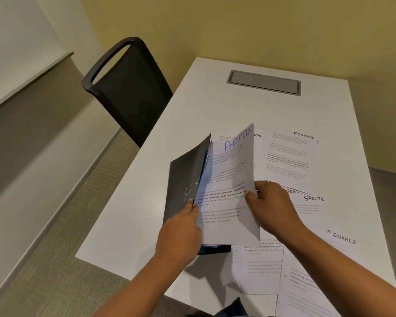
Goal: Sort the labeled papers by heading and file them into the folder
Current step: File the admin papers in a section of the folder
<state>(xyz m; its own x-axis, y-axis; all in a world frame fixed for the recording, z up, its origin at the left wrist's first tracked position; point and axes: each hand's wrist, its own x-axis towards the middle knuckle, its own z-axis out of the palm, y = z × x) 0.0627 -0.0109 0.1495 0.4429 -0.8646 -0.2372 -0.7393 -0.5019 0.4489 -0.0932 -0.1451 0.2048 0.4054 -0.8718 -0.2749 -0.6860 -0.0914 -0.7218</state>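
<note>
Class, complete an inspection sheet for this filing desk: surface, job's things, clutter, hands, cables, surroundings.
Surface: white table, papers spread over its right half; closed grey hatch set in the far end.
Job's things: dark folder held open, cover raised; ADMIN sheet against its inside; far FINANCE sheet, SPORTS sheet and near FINANCE sheet lie flat; more sheets overlap at the near edge.
Clutter: nothing seen.
Hands: left hand grips the folder cover; right hand pinches the ADMIN sheet's right edge.
Cables: nothing seen.
Surroundings: black mesh chair at the table's left; yellow wall behind.
</note>
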